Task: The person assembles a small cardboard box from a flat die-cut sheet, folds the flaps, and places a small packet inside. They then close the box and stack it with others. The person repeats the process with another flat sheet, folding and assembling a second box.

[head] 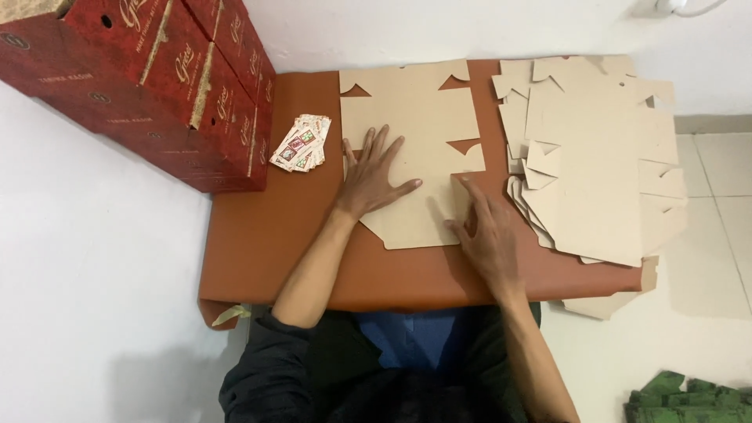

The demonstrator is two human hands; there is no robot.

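Observation:
A flat tan cardboard box blank (415,117) with cut notches lies on the brown table top (266,235). My left hand (372,176) presses flat on the blank's lower left part, fingers spread. My right hand (486,231) rests on the blank's lower right edge, the index finger pointing along a flap near the fold. Neither hand grips anything.
A thick stack of the same tan blanks (595,157) sits at the right, overhanging the table edge. A small pile of printed labels (301,143) lies left of the blank. Red printed cartons (157,78) stand at the far left. Green items (689,399) lie on the floor at lower right.

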